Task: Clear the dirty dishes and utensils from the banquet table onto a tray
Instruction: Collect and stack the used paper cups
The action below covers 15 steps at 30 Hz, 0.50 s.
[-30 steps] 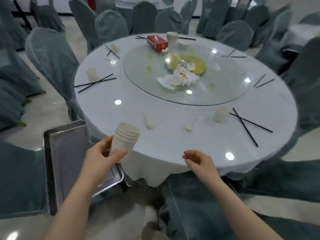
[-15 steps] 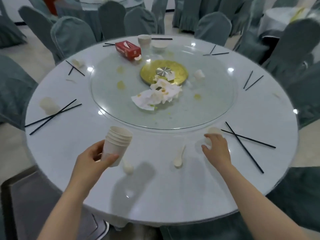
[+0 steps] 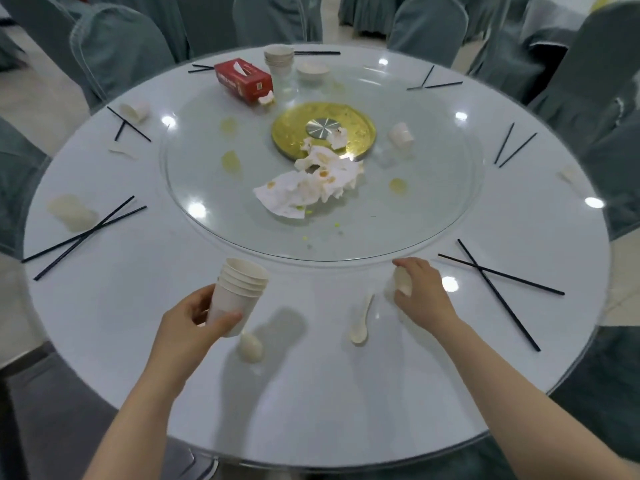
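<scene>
My left hand (image 3: 188, 323) grips a stack of several white paper cups (image 3: 237, 296) just above the near part of the round white table (image 3: 311, 393). My right hand (image 3: 420, 292) curls round a single paper cup (image 3: 402, 285) lying on its side by the turntable's near rim. Two white spoons lie between my hands, one (image 3: 360, 323) to the right and one (image 3: 250, 346) under the stack. Crossed black chopsticks (image 3: 495, 282) lie right of my right hand. A corner of the metal tray (image 3: 199, 469) shows below the table's edge.
A glass turntable (image 3: 433, 209) carries soiled napkins (image 3: 311, 181), a gold disc (image 3: 360, 128), a red tissue box (image 3: 242, 79), a tipped cup (image 3: 401, 135) and stacked cups (image 3: 278, 58). More chopsticks (image 3: 85, 233) and tipped cups (image 3: 71, 213) lie left. Grey-covered chairs (image 3: 117, 50) ring the table.
I have leaned in over the table. My right hand reached forward from the table's near edge and closed round the tipped cup. My left hand carried the cup stack from above the tray over the table.
</scene>
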Motion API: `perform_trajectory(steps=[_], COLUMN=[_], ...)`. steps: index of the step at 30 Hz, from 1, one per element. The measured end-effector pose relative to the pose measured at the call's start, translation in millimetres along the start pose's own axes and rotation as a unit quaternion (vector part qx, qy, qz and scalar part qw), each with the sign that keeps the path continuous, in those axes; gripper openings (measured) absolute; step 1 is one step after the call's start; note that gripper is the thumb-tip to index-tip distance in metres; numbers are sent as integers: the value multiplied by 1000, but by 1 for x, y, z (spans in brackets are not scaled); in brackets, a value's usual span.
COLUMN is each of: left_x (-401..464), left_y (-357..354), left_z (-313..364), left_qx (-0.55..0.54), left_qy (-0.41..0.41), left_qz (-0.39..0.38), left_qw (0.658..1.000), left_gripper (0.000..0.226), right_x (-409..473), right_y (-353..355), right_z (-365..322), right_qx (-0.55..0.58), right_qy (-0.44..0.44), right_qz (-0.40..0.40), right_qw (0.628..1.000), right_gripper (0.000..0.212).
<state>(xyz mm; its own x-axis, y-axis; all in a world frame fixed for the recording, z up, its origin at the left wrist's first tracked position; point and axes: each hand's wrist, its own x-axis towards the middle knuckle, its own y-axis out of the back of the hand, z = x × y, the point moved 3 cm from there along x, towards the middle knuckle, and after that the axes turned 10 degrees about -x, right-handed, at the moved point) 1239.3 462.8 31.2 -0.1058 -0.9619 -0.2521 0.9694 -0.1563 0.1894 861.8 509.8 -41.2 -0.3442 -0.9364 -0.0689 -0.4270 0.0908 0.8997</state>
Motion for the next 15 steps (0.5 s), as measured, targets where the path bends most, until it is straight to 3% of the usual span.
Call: perform_trajectory(steps=[5, 9, 15], left_x=[-13, -34, -73], left_y=[20, 49, 100], left_z=[-5, -7, -11], left_qx=[5, 30, 48], left_qy=[-12, -40, -62], left_qz=[11, 24, 36], left_qw=[1000, 998, 996], left_gripper=[45, 47, 53], right_x=[-27, -54, -105], right_y=[17, 25, 8], right_z=[-85, -155, -251], right_qx=[173, 302, 355], right_qy=[75, 95, 152], right_qz=[74, 35, -27], right_qw=[979, 948, 922], right_gripper=[58, 53, 49])
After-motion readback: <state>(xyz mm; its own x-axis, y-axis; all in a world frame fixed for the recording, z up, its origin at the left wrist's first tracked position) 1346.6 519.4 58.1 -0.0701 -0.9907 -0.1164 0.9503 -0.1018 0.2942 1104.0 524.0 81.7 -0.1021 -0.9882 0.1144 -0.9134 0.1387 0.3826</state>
